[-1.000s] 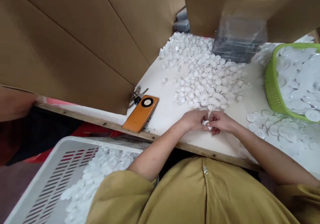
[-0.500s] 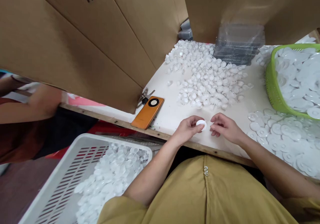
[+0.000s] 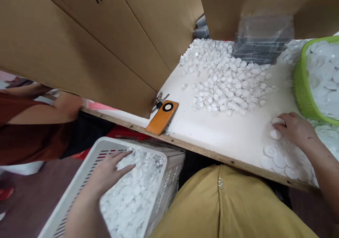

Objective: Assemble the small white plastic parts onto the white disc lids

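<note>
The left hand (image 3: 109, 170) lies open on caps in the white basket (image 3: 87, 167), lower left. The right hand (image 3: 292, 128) pinches a disc (image 3: 275, 134) at right; light, stiff, slippery, best gripped by its rim

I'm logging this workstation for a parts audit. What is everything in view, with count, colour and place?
small caps: a heap, too many to count, white, middle of the table
flat discs: many, white, table's right edge
green basket: one, holding more white discs, far right
white crate: one, slotted, filled with white pieces, below the table's left end
phone: one, orange, near the table's front edge
keys: one bunch, metal, behind the phone
clear trays: one stack, transparent, back of table
cardboard sheets: brown, upright behind the table
table: one, white top
another person's arm: one, red sleeve, far left
left hand: open, on the crate's pieces
right hand: fingers on the discs
</note>
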